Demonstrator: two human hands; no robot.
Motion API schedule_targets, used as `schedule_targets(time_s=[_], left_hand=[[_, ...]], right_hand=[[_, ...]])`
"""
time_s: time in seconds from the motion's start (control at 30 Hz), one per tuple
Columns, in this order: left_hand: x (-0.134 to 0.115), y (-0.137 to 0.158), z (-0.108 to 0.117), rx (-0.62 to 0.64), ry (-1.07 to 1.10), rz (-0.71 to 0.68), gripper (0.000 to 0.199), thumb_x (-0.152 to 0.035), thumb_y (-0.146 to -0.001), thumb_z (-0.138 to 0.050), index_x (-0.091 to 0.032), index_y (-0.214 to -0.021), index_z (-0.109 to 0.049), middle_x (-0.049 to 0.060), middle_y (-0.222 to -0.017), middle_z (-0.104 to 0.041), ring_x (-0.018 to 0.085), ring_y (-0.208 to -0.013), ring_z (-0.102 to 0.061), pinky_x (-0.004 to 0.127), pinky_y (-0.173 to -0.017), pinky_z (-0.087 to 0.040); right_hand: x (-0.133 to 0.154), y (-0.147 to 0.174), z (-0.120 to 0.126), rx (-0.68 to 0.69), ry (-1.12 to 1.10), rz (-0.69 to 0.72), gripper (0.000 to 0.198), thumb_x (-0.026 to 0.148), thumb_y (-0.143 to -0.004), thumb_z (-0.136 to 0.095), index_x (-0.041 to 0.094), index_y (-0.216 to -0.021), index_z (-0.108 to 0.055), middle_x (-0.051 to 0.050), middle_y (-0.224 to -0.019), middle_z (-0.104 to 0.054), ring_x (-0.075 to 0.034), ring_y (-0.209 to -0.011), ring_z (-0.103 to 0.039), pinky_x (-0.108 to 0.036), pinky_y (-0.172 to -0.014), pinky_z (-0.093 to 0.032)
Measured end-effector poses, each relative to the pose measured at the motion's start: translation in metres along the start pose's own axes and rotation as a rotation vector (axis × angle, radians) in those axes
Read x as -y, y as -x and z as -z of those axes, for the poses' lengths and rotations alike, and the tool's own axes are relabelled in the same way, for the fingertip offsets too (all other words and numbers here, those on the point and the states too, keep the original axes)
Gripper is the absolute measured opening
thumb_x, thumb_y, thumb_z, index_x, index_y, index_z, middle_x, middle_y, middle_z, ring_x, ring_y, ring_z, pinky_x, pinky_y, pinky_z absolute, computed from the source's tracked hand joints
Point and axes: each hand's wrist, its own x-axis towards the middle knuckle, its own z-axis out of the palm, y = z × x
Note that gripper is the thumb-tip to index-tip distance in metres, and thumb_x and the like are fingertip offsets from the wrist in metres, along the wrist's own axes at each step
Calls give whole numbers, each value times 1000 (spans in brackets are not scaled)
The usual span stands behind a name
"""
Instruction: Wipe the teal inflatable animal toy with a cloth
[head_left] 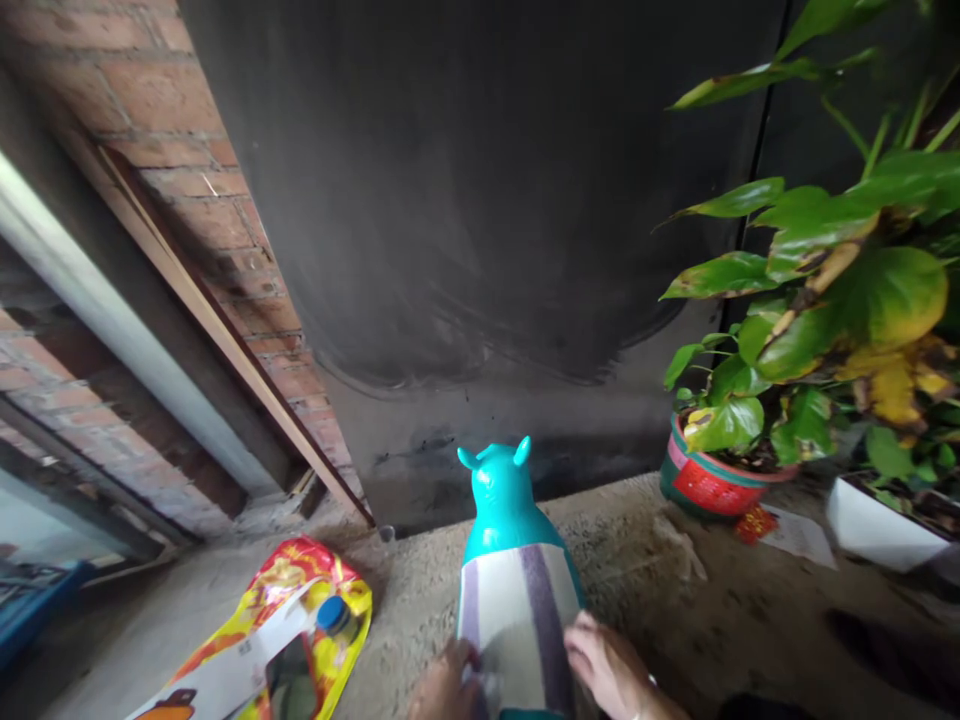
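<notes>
A glossy teal toy animal [501, 495] with two upright ears stands on the floor, its head toward the dark panel. Over its back lies a white-and-purple striped cloth [502, 610]. My left hand [444, 682] is at the cloth's left edge, its fingers curled against the fabric and somewhat blurred. At the right edge, my right hand [606, 668] has its fingers bent in and closed on the cloth. The toy's lower body is hidden by the cloth and the bottom of the view.
A large dark panel [480, 200] stands ahead, beside a brick wall [165, 90]. On the left floor lies a red-and-yellow bag [349, 590] with a blue-capped container [334, 615]. A potted plant [720, 480] and a white planter [877, 525] stand at right.
</notes>
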Motion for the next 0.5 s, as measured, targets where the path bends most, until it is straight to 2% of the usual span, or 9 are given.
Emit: schedule_targets(time_s=[0.07, 0.13, 0.2, 0.23, 0.33, 0.4, 0.5], left_hand=[[-3, -14, -3, -80, 18, 1, 40, -20, -80, -43, -19, -119, -55, 6, -124, -59, 12, -116, -54, 21, -100, -39], [-4, -29, -19, -153, 32, 0, 50, -25, -84, -39, -13, -133, -45, 11, -141, -47, 15, -131, -43, 25, -110, -31], [-5, -43, -43, -177, 32, -11, 59, -31, -85, -41, -10, -140, -36, 13, -151, -33, 18, -140, -29, 29, -115, -27], [-6, -50, -55, -176, 23, 9, 63, -32, -83, -43, -10, -141, -34, 12, -153, -29, 20, -141, -26, 33, -115, -28], [-12, -70, -84, -206, -50, 166, 67, -40, -81, -47, -17, -142, -33, 10, -153, -24, 28, -141, -25, 48, -108, -37], [-18, -84, -86, -246, -106, 246, 66, -43, -82, -45, -21, -142, -31, 9, -153, -21, 30, -141, -24, 51, -107, -37], [-25, -108, -69, -208, -128, 259, 65, -43, -87, -39, -19, -144, -22, 9, -155, -14, 28, -143, -15, 47, -112, -30]], right_hand=[[11, -26, 1, -116, 46, 20, 42, 23, -90, -35, 20, -125, -57, -11, -130, -57, -20, -120, -53, -32, -101, -44], [18, -45, -14, -227, 124, 1, 48, 27, -92, -35, 20, -138, -42, -11, -145, -41, -23, -133, -37, -39, -105, -41], [20, -53, -42, -245, 198, -35, 51, 29, -90, -39, 25, -141, -37, -8, -149, -31, -28, -137, -30, -47, -103, -43], [19, -54, -58, -229, 230, -50, 52, 29, -88, -42, 28, -140, -38, -6, -149, -30, -29, -136, -29, -50, -102, -44], [11, -58, -99, -208, 332, -123, 54, 30, -82, -50, 33, -136, -44, -5, -146, -32, -34, -134, -32, -57, -99, -44], [8, -69, -109, -242, 378, -148, 55, 30, -82, -48, 36, -136, -42, -4, -147, -30, -34, -135, -31, -61, -98, -43], [9, -102, -103, -268, 373, -113, 58, 25, -85, -40, 39, -141, -29, -1, -152, -19, -32, -139, -23, -63, -100, -38]])
